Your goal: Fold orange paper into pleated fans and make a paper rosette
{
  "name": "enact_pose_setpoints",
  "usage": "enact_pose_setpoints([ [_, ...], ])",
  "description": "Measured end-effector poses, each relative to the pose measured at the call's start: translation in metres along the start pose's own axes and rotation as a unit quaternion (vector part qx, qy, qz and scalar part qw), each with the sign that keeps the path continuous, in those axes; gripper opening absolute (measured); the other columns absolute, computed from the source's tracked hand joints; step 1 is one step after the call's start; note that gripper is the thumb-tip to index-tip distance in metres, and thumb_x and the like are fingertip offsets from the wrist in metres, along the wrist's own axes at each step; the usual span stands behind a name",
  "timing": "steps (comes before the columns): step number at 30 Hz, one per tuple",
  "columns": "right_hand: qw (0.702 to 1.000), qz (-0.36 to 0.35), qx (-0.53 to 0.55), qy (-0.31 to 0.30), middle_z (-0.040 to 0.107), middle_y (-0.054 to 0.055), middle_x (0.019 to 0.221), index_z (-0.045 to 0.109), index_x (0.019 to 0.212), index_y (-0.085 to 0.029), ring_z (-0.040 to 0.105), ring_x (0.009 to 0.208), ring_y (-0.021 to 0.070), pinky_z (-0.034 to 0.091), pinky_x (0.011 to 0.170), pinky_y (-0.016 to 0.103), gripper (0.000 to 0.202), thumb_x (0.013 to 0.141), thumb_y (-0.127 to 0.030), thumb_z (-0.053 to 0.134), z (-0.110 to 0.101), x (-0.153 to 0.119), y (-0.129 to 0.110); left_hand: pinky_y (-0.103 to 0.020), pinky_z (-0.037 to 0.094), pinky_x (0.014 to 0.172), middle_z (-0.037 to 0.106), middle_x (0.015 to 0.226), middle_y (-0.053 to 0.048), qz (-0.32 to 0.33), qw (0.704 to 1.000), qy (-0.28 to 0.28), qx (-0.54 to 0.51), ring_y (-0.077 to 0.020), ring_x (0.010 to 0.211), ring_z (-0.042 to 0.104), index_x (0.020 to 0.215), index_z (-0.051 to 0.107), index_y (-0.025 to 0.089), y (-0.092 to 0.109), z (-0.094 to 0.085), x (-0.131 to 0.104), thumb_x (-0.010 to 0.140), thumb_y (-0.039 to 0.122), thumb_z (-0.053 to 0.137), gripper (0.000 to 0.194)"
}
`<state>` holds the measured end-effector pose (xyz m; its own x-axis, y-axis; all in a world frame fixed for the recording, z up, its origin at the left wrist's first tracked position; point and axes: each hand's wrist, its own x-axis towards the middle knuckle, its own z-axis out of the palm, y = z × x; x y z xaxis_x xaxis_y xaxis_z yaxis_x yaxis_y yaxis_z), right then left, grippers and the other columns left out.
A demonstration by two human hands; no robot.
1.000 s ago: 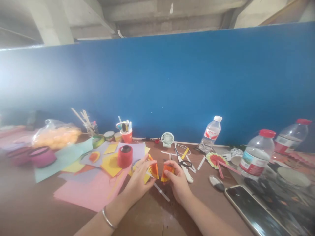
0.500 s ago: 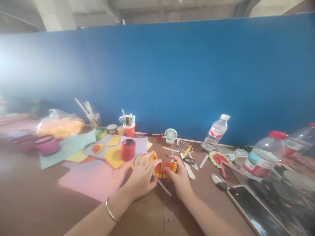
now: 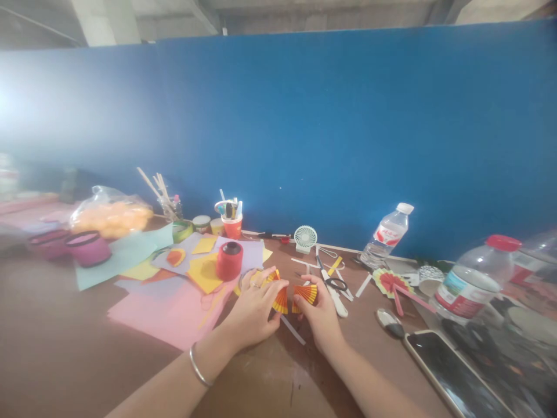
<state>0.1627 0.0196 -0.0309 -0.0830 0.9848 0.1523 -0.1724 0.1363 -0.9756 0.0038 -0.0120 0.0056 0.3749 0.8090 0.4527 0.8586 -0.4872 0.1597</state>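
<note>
Low over the brown table, my left hand (image 3: 257,302) is closed on a pleated paper fan (image 3: 281,298) in yellow and orange, partly hidden by my fingers. Opposite it, my right hand (image 3: 321,310) pinches a matching pleated paper piece (image 3: 305,294). A narrow gap separates the two pieces; whether they join lower down I cannot tell. Beneath and between my hands lies a white paper strip (image 3: 293,330). Just right of my right hand are scissors with a black handle loop (image 3: 336,284) and a white-handled tool (image 3: 340,305).
Coloured paper sheets (image 3: 148,316) and a red spool-like object (image 3: 229,261) lie to the left. A small fan (image 3: 305,238) stands behind my hands. Rightward are water bottles (image 3: 389,232), a red-and-yellow paper rosette (image 3: 390,283) and a phone (image 3: 452,366). A blue partition (image 3: 304,128) rises behind.
The gap between the two pleated pieces has widened slightly as my right hand moved a little to the right. The whole view has also shifted slightly.
</note>
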Motion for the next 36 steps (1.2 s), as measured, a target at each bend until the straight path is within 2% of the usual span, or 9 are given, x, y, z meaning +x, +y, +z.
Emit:
enact_pose_setpoints([
  [4,0.999,0.018,-0.040,0.016,0.051,-0.003,0.069,0.047,0.102,-0.023,0.050,0.051,0.0114,0.045,0.038,0.021,0.039,0.067,-0.023,0.061,-0.001,0.002,0.002,-0.051,0.021,0.099,0.049,0.125,-0.008,-0.002,0.997,-0.060,-0.042,-0.0277,0.126,0.027,0.120,0.042,0.025,-0.010,0.006,-0.002,0.058,0.006,0.048,0.065],
  [7,0.998,0.024,-0.052,0.026,0.051,-0.003,0.068,0.048,0.100,-0.022,0.050,0.049,0.0113,0.045,0.037,0.022,0.037,0.065,-0.024,0.061,-0.001,0.003,0.002,-0.048,0.022,0.100,0.049,0.125,-0.005,-0.021,0.997,-0.051,-0.058,-0.0262,0.123,0.031,0.120,0.043,0.026,-0.019,0.011,0.000,0.063,0.009,0.048,0.060],
  [10,0.998,0.029,-0.054,0.034,0.052,-0.003,0.069,0.049,0.098,-0.021,0.051,0.050,0.0117,0.045,0.037,0.022,0.036,0.064,-0.025,0.061,-0.001,0.003,0.000,-0.048,0.024,0.098,0.048,0.126,-0.003,-0.043,0.998,-0.039,-0.038,-0.0261,0.121,0.034,0.117,0.047,0.028,-0.023,0.015,0.005,0.074,0.024,0.048,0.043],
  [13,0.997,0.032,-0.057,0.038,0.054,-0.002,0.071,0.050,0.098,-0.021,0.053,0.053,0.0126,0.046,0.039,0.022,0.036,0.065,-0.025,0.061,-0.001,0.003,-0.001,-0.052,0.026,0.094,0.052,0.122,-0.004,-0.034,0.997,-0.063,-0.007,-0.0306,0.116,0.038,0.111,0.052,0.029,-0.020,0.017,0.010,0.069,0.040,0.057,0.043],
  [19,0.997,0.034,-0.057,0.043,0.055,-0.001,0.072,0.050,0.097,-0.021,0.053,0.053,0.0134,0.046,0.037,0.022,0.035,0.064,-0.025,0.061,-0.002,0.004,0.000,-0.040,0.037,0.084,0.059,0.102,-0.004,-0.024,0.997,-0.070,-0.013,-0.0247,0.098,0.051,0.106,0.056,0.029,-0.017,0.010,0.010,0.070,0.029,0.057,0.036],
  [23,0.997,0.039,-0.055,0.047,0.055,-0.001,0.072,0.050,0.097,-0.021,0.054,0.053,0.0135,0.046,0.037,0.022,0.035,0.063,-0.025,0.061,-0.001,0.005,0.000,-0.035,0.040,0.077,0.060,0.087,-0.003,-0.007,0.998,-0.059,-0.018,-0.0223,0.088,0.053,0.090,0.062,0.027,-0.022,0.003,0.009,0.075,0.029,0.052,0.018],
  [27,0.997,0.043,-0.042,0.048,0.056,0.000,0.074,0.050,0.097,-0.021,0.055,0.055,0.0142,0.046,0.038,0.022,0.037,0.062,-0.025,0.063,-0.001,0.005,0.000,-0.035,0.040,0.076,0.058,0.083,-0.004,-0.003,0.998,-0.066,0.020,-0.0218,0.086,0.052,0.075,0.060,0.022,-0.025,0.000,0.012,0.077,0.027,0.051,0.010],
  [32,0.998,0.033,0.008,0.057,0.058,0.000,0.077,0.054,0.096,-0.020,0.054,0.063,0.0150,0.047,0.047,0.023,0.037,0.061,-0.025,0.066,0.001,0.004,-0.003,-0.037,0.035,0.088,0.055,0.105,-0.003,-0.013,1.000,-0.001,-0.018,-0.0207,0.106,0.046,0.078,0.055,0.021,-0.017,0.000,0.013,0.082,0.019,0.042,0.014],
  [36,0.993,0.013,0.103,0.050,0.057,-0.003,0.075,0.054,0.092,-0.021,0.054,0.067,0.0124,0.046,0.060,0.023,0.034,0.060,-0.018,0.068,0.009,-0.001,-0.011,-0.036,0.040,0.085,0.059,0.096,-0.003,-0.059,0.992,0.038,-0.102,-0.0193,0.100,0.051,0.083,0.053,0.022,-0.006,0.004,0.011,0.083,0.019,0.039,0.015],
])
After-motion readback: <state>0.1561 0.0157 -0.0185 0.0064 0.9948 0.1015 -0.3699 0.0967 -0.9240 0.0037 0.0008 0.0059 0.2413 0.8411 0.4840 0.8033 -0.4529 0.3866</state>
